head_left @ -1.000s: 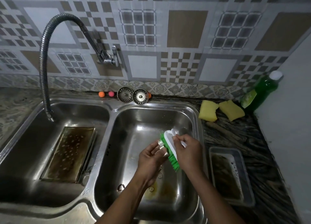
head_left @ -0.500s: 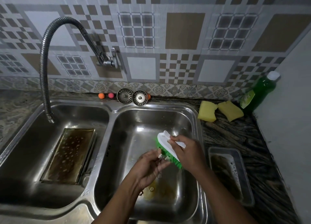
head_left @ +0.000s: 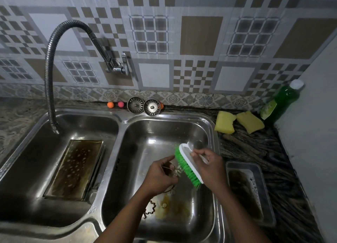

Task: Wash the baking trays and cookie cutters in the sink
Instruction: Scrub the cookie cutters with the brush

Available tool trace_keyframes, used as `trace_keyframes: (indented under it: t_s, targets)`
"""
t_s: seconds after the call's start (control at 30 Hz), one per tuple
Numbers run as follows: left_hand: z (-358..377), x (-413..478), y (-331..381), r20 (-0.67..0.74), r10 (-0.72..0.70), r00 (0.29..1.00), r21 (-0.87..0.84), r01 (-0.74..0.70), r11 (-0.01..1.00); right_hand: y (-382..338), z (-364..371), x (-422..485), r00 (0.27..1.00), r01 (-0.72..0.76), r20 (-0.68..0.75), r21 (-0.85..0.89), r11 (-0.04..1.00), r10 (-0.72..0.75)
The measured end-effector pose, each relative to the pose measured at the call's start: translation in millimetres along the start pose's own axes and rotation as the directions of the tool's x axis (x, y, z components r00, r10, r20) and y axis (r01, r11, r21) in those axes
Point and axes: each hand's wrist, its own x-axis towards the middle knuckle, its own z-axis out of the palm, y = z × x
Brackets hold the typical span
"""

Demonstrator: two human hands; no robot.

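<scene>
Over the right sink basin point(head_left: 200, 131) my left hand point(head_left: 160, 175) pinches a small metal cookie cutter point(head_left: 171, 169), mostly hidden by my fingers. My right hand point(head_left: 209, 168) grips a white scrub brush with green bristles point(head_left: 187, 168), and the bristles press against the cutter. Other metal cutters point(head_left: 150, 207) lie on the basin floor near a brownish puddle. A greasy baking tray point(head_left: 76, 168) lies in the left basin. A second dirty tray point(head_left: 249, 193) sits on the counter to the right.
A flexible tap hose point(head_left: 49, 75) hangs over the left basin. Two sink strainers point(head_left: 144, 106) and small coloured balls point(head_left: 114, 104) stand at the back rim. Two yellow sponges point(head_left: 238, 121) and a green soap bottle point(head_left: 280, 100) sit on the dark counter at right.
The brush has slid back and forth over the cutter, and its bristles now point more to the left. Both hands stay over the right basin.
</scene>
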Motion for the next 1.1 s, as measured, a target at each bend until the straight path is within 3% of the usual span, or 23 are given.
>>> trace_keyframes:
  t_s: [0.1,0.3,0.37,0.43,0.5,0.57,0.63,0.77,0.9,1.03,1.1]
  targets:
    - [-5,3,6,-0.019,0.011,1.000,-0.037,-0.012,0.999,5,-8,0,0.999,-0.033,0.036,0.030,0.999,0.032]
    - [-7,3,1,-0.195,-0.122,0.973,-0.393,0.037,0.919,8,-7,-8,0.990,-0.077,0.124,0.093,0.993,0.065]
    - [0,3,3,-0.201,-0.217,0.955,-0.564,0.069,0.823,8,-2,-14,0.992,-0.094,0.100,0.132,0.987,0.081]
    - [11,1,8,-0.121,-0.322,0.939,-0.727,0.136,0.673,7,5,-19,0.992,-0.115,0.065,0.170,0.979,0.106]
    - [21,-2,11,-0.011,-0.387,0.922,-0.817,0.215,0.536,7,14,-21,0.991,-0.130,0.035,0.194,0.972,0.125]
    - [27,-3,10,0.008,-0.428,0.904,-0.839,0.239,0.489,7,19,-22,0.990,-0.138,0.009,0.192,0.972,0.139]
    - [30,-4,9,-0.026,-0.446,0.895,-0.820,0.236,0.521,8,19,-23,0.992,-0.120,-0.019,0.169,0.978,0.125]
    - [31,-7,10,0.008,-0.353,0.936,-0.730,0.246,0.638,6,14,-18,0.992,-0.089,-0.076,0.124,0.988,0.099]
    - [17,-9,12,0.081,-0.291,0.953,-0.606,0.279,0.745,10,7,-14,0.998,-0.067,0.004,-0.020,0.998,0.067]
    - [2,-7,11,0.229,-0.304,0.925,-0.576,0.380,0.724,13,0,-12,0.997,0.035,0.077,-0.191,0.981,-0.021]
    - [1,-6,12,0.237,-0.294,0.926,-0.574,0.378,0.727,12,6,-15,0.998,0.041,0.052,-0.235,0.971,-0.030]
